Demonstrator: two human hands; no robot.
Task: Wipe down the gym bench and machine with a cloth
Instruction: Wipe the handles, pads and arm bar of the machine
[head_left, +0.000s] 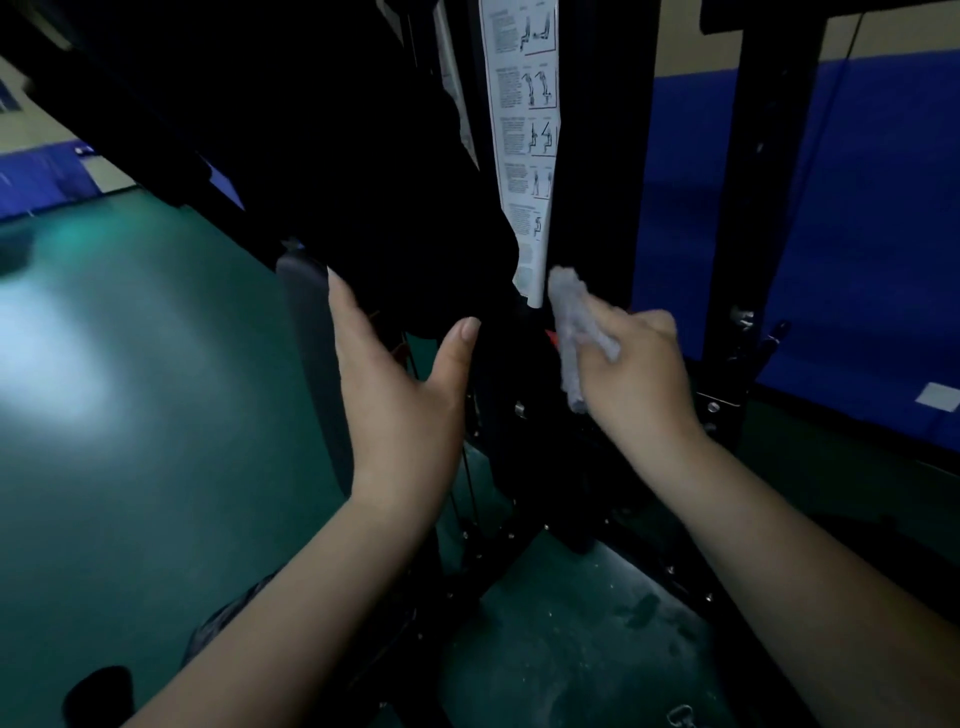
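Here the right hand (631, 364) grips the cloth (574, 332) against the machine (587, 156); left hand (400, 384) spread open.

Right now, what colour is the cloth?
Pale grey cloth, gripped in the right hand; head view.

Black padded machine part (311, 156) dissolving into shadow, white instruction placard (527, 130) running off the top edge with unreadable print, crumpled grey cloth (576, 332) partly hiding behind right hand (644, 374)
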